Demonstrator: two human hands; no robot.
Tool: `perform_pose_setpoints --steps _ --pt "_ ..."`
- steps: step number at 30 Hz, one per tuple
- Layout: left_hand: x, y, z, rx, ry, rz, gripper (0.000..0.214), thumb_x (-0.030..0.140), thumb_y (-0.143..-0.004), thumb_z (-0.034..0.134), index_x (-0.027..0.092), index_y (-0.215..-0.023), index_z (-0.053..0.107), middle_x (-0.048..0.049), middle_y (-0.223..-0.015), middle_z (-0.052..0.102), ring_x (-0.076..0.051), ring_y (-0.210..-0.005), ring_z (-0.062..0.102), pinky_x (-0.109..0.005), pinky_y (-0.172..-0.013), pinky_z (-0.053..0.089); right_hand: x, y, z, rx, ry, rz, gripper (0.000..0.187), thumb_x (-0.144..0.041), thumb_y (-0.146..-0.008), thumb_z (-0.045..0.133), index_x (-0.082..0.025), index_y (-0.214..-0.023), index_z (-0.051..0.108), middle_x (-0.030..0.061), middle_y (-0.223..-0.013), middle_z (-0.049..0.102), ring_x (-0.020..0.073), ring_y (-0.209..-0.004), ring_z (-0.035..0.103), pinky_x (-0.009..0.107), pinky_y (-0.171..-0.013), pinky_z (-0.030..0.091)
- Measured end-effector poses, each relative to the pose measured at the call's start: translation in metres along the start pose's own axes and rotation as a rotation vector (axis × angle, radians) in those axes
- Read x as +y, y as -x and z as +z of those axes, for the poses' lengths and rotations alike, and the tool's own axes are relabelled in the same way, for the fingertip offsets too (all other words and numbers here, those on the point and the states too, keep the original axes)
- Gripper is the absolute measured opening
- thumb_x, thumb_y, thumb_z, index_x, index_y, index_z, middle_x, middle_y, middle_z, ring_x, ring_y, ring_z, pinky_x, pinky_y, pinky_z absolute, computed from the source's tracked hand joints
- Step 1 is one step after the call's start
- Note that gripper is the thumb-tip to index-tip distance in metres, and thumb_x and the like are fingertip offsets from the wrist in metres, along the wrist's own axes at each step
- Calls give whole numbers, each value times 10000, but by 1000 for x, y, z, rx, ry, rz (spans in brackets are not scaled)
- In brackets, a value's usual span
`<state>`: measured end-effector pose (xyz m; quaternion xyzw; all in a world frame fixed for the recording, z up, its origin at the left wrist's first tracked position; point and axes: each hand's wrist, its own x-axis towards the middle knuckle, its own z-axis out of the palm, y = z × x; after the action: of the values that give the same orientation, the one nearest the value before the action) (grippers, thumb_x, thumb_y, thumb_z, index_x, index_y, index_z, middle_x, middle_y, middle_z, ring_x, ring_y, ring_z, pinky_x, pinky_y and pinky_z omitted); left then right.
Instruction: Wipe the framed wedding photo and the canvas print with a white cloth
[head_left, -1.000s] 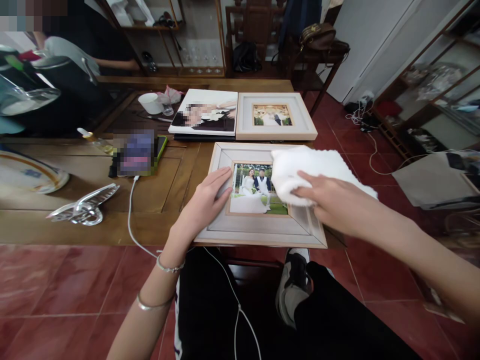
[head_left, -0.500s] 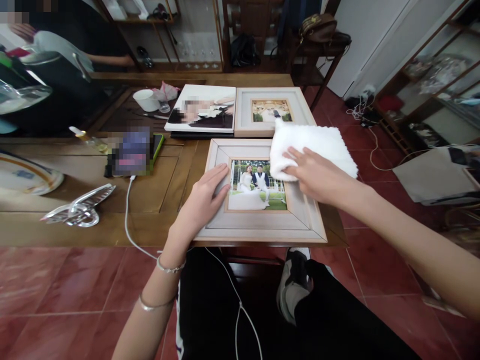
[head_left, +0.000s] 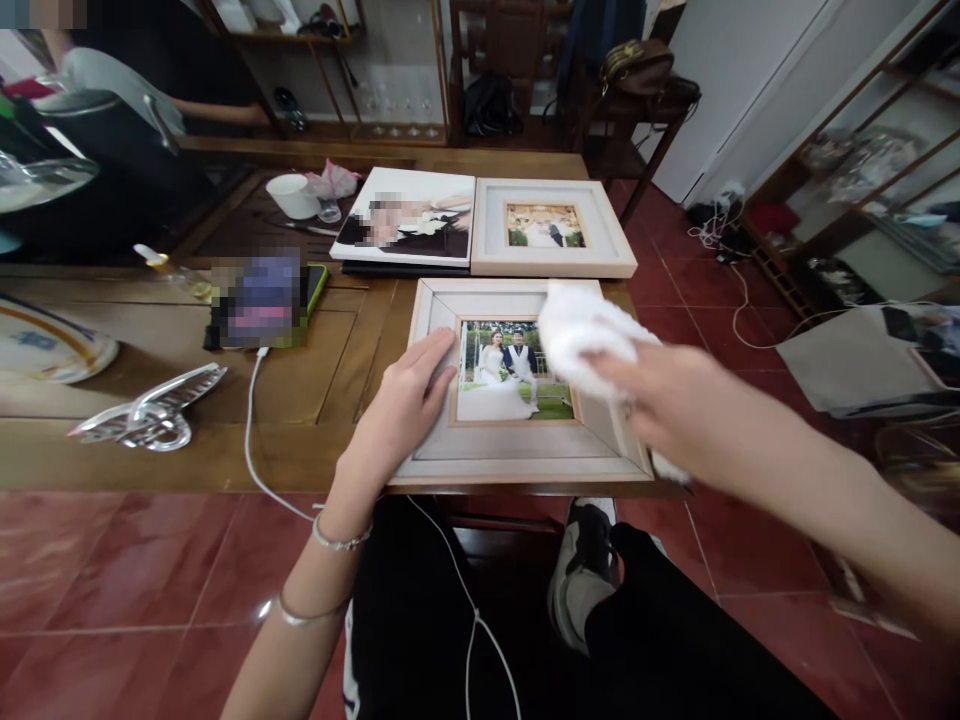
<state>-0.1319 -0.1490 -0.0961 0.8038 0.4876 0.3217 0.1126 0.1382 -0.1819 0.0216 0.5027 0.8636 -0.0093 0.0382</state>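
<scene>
The picture frame [head_left: 517, 456] lies flat and face up at the near edge of the counter [head_left: 300, 452], close to the person's knees, a spot that likely lets both arms reach it without stretching. The left hand [head_left: 411, 398] rests spread flat on its left border, fingers side by side and thumb a little apart, gripping nothing; it seems to steady the frame against sliding. The right hand [head_left: 649, 395], blurred, is clenched on a bunched white cloth [head_left: 577, 330] over the upper right border, where the wad perhaps keeps bare fingers off the surface; a loose end hangs near the lower right corner. Beyond, a second frame [head_left: 604, 238] and a white-edged photo panel [head_left: 420, 218] sit side by side, presumably set back to leave working room. No brand or label can be read: the phone [head_left: 262, 300] is pixelated, and nothing on the dropper bottle [head_left: 176, 275] is legible.
</scene>
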Motion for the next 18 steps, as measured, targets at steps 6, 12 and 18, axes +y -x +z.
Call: perform_pose_setpoints --steps 6,12,18 --pt "-2 -1 -2 5 -24 -28 430 259 -973 501 161 -1391 516 -124 -1392 593 -272 -1275 579 -453 -1095 477 40 -56 13 371 54 -63 631 49 -788 378 -183 -1349 549 122 -1525 431 352 -1370 439 535 -1051 462" --pt "-5 -3 -1 -9 -25 -25 423 242 -972 501 128 -1378 525 -148 -1389 591 -255 -1281 576 -432 -1098 476 35 -78 48 157 127 -111 604 -40 -782 504 -152 -1375 530 176 -1255 617 344 -1184 560 505 -975 478" --pt "-8 -2 3 29 12 1 417 225 -969 500 91 -1363 533 -179 -1381 590 -263 -1282 575 -436 -1107 463 2 -45 36 -30 196 -105 570 -39 -792 456 -116 -1348 554 140 -976 701 308 -978 610 419 -871 453"
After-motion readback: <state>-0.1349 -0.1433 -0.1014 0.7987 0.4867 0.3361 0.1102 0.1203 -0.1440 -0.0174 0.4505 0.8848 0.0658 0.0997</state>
